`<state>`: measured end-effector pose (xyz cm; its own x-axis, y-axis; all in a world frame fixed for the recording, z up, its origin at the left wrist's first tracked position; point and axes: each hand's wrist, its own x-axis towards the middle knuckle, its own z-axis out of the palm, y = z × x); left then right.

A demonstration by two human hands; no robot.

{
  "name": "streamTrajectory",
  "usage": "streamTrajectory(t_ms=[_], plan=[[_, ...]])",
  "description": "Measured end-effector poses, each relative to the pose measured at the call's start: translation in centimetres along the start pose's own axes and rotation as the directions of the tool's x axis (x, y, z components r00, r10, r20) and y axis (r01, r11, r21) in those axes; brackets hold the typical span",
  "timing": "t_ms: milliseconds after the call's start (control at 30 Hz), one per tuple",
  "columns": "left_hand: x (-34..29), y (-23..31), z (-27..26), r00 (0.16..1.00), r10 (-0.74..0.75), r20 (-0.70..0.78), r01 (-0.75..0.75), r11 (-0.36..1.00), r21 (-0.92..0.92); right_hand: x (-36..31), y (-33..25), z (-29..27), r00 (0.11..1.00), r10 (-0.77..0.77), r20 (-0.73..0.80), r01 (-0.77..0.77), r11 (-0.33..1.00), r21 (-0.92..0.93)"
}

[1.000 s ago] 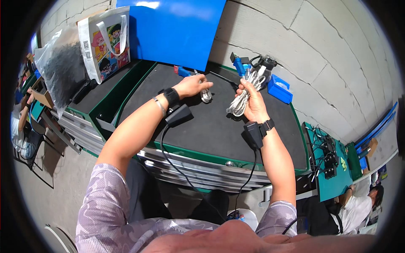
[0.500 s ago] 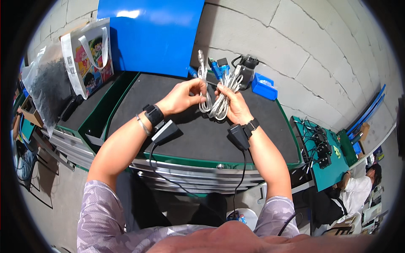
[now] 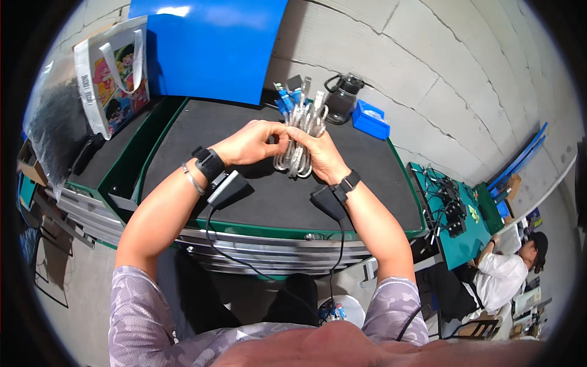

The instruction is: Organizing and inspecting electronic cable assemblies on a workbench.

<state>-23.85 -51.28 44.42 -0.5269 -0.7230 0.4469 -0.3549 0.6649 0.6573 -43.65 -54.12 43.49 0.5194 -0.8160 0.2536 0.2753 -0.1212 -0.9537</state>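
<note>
A coiled bundle of translucent grey cables (image 3: 298, 164) is held up over the dark mat of the bench. My right hand (image 3: 327, 158) wraps around its right side, thumb across the front. Close against the left side, my left hand (image 3: 252, 143) has thumb and fingers pinched together; what they hold is hidden. Blue connectors (image 3: 285, 100) and pale metal-tipped plugs (image 3: 318, 99) stick out at the top of the bundle. Both wrists carry black straps with small dark boxes and wires.
The green-edged workbench (image 3: 205, 122) has a blue panel (image 3: 211, 52) behind it. A dark jug (image 3: 343, 98) and a blue bin (image 3: 370, 120) stand at the back right. A printed bag (image 3: 113, 79) is at left. To the right, a person (image 3: 501, 272) sits by a teal table (image 3: 461, 248).
The two cable coils, apart half a second ago, are now pressed together into one bundle. My hands have come together, with the left fingers touching the bundle near the right thumb.
</note>
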Motion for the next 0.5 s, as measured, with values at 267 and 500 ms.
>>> streamTrajectory(t_ms=[267, 500], plan=[[0.1, -1.3, -0.2, 0.974, -0.216, -0.068, 0.142, 0.817, -0.559, 0.8, -0.5, -0.7, 0.99, -0.087, -0.107, 0.09, 0.996, 0.021], [-0.1, -2.0, -1.2, 0.925, -0.367, -0.097, 0.185, 0.659, -0.729, 0.3, -1.2, -1.2, 0.998, -0.037, 0.041, 0.036, 0.999, 0.03]])
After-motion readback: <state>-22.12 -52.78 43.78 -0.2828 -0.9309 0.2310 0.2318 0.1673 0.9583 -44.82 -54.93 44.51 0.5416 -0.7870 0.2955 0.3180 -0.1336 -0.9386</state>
